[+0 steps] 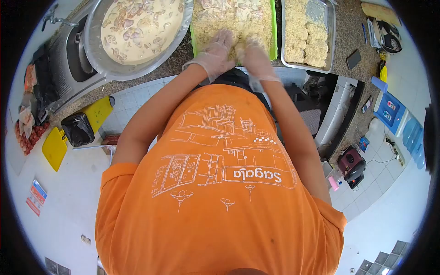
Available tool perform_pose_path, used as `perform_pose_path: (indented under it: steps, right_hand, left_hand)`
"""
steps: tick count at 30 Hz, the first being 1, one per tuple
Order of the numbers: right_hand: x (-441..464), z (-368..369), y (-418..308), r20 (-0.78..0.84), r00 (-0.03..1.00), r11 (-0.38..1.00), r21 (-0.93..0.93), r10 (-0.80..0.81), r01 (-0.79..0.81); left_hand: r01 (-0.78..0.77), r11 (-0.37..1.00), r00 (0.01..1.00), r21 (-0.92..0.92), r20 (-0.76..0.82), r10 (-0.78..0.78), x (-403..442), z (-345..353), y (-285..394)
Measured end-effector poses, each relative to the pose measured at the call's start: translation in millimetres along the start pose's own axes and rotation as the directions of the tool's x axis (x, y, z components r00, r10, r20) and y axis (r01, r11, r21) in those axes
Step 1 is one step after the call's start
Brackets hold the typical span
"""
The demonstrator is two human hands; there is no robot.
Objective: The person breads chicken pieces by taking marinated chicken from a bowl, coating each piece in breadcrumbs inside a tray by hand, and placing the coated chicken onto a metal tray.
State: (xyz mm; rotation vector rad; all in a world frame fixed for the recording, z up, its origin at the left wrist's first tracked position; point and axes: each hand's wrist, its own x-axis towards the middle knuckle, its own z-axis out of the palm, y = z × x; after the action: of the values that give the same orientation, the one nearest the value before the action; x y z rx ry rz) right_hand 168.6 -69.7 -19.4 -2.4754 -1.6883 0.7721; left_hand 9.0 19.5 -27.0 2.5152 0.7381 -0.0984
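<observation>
Both my hands wear clear plastic gloves and work over a green-rimmed tray (274, 32) holding pale breadcrumbs (204, 34) and pieces of raw chicken (247, 11) in batter. My left hand (221, 48) lies on the crumbs near the tray's front edge, its fingers stretched forward. Beside it, my right hand (257, 57) dips into the crumbs, its fingertips smeared by motion and partly covered. To the left stands a large metal basin (94, 41) of creamy batter (151, 43) with chicken pieces in it. On the right, a metal tray (332, 34) holds several crumb-coated pieces (316, 48).
A sink (75, 50) adjoins the basin at the left. A phone (354, 59) lies on the speckled counter (346, 36) beyond the metal tray. Farther right are a second phone (366, 104) and a blue water dispenser (389, 107). Black bags (43, 82) sit at the far left.
</observation>
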Motion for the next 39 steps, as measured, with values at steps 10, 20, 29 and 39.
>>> perform_pose_path:
  steps: [10, 20, 29, 39]
  right_hand:
    - [2.3, -4.4, 6.2, 0.305, 0.945, 0.993, 0.038, -0.121, 0.114]
    - [10.7, -42.6, 13.0, 0.319, 0.915, 0.961, -0.040, -0.248, 0.275]
    - [10.6, -18.7, 52.6, 0.100, 0.721, 0.664, -0.320, -0.686, 0.676]
    - [5.0, -33.3, 60.7, -0.258, 0.900, 0.860, 0.291, -0.351, 0.419]
  left_hand:
    - [-0.102, 0.995, 0.924, 0.019, 0.372, 0.087, 8.3, -19.9, -2.5]
    - [-0.555, 0.816, 0.593, 0.160, 0.765, 0.253, 13.4, -115.4, 22.6]
    - [-0.373, 0.905, 0.904, 0.202, -0.138, 0.404, -63.4, -43.2, -52.5]
    - [0.096, 0.818, 0.972, -0.567, -0.124, -0.200, -64.6, -58.8, -21.0]
